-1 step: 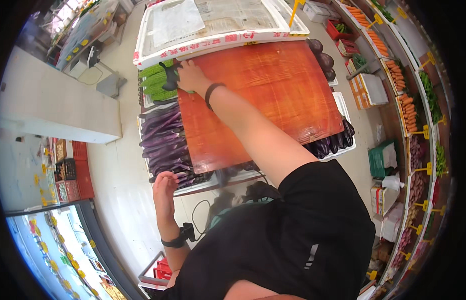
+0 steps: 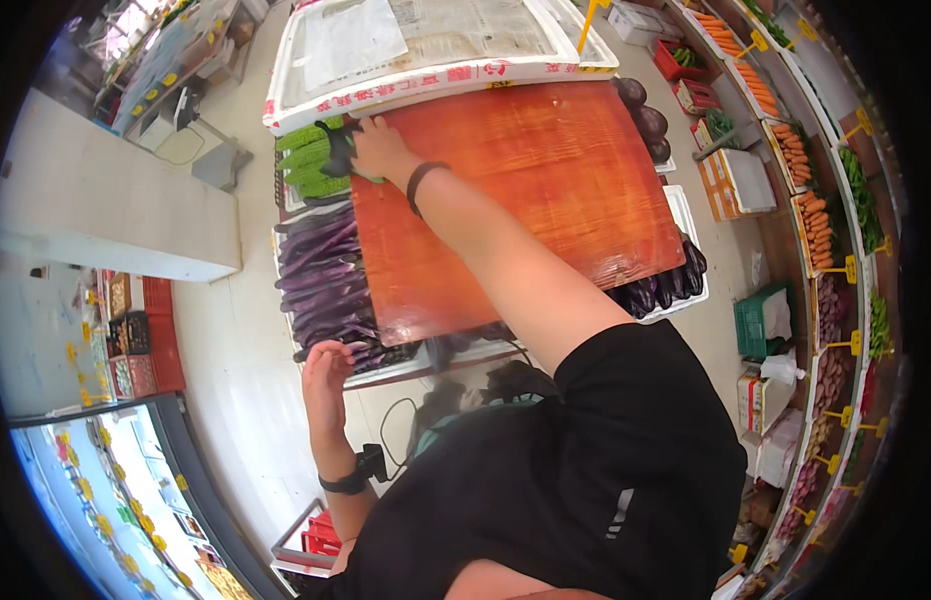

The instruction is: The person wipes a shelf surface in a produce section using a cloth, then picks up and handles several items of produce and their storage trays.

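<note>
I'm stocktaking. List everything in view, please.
Board: one, orange, centre
Unclear item: one, black, board's far left corner
Long eggplants: many, purple, left of board
Ridged vegetables: several, green, beyond long eggplants
Short eggplants: several, blackish, board's near right
Round vegetables: at least three, purple, board's far right
Foam boxes: count unclear, white, beyond board
Carrots: many, orange, right side
Basket: one, green, right side
Price tags: many, yellow, both sides
Left grip: one, bare, near long eggplants
Right grip: one, bare, by unclear item

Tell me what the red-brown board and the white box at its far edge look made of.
Board: probably wood, varnished; grain-like streaks and shiny patches, though a printed surface is possible.
White box: likely foam, matte; thick, pale walls.
</note>
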`<state>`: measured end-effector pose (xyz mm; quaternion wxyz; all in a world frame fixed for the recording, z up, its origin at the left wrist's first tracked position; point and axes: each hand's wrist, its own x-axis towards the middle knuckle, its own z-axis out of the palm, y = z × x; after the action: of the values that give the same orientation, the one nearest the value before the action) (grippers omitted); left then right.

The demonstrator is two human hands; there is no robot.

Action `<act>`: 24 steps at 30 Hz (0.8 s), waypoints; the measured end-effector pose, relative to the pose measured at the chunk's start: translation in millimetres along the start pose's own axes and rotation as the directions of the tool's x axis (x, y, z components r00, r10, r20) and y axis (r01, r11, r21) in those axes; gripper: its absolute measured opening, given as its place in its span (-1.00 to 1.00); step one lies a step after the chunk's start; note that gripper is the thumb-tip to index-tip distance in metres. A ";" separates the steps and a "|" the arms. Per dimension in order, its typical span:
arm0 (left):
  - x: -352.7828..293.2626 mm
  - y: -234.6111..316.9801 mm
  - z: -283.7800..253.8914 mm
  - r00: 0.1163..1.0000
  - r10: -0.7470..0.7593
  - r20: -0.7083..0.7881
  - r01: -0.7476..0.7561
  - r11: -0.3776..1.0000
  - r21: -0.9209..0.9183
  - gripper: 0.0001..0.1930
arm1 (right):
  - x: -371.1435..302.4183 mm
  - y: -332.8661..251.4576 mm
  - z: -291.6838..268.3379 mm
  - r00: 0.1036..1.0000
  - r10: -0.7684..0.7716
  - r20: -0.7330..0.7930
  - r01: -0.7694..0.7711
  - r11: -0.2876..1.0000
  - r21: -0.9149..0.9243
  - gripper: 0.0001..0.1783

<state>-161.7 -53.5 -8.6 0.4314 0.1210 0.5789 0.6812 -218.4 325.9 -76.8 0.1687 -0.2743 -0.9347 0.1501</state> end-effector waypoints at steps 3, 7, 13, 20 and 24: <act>-4.0 -3.7 21.4 0.999 -0.001 -0.038 0.002 1.000 0.015 -0.82 | 11.2 14.8 -6.1 0.997 0.063 0.053 -0.068 0.993 0.096 -0.56; -9.0 -14.9 43.1 0.999 -0.020 -0.033 0.020 1.000 0.009 -0.81 | 6.5 49.7 -18.2 0.994 0.075 0.078 -0.079 0.996 0.051 -0.58; -6.4 -28.0 77.1 1.000 -0.019 -0.010 0.019 1.000 0.003 -0.81 | -31.6 132.3 -73.0 0.990 0.080 0.114 -0.085 0.996 0.040 -0.57; 13.8 -28.9 121.6 0.996 -0.037 0.083 0.031 0.997 0.065 -0.81 | -90.1 302.2 -134.6 0.974 0.224 0.027 -0.215 0.957 -0.195 -0.55; 20.5 -29.9 135.0 0.993 -0.031 0.117 0.021 0.996 0.082 -0.81 | -122.6 370.6 -179.4 0.929 0.369 -0.014 -0.361 0.899 -0.249 -0.48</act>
<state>-70.9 52.5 -1.6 0.4685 0.1708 0.5809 0.6433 121.4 588.6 -82.5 0.0866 -0.4609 -0.8808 0.0661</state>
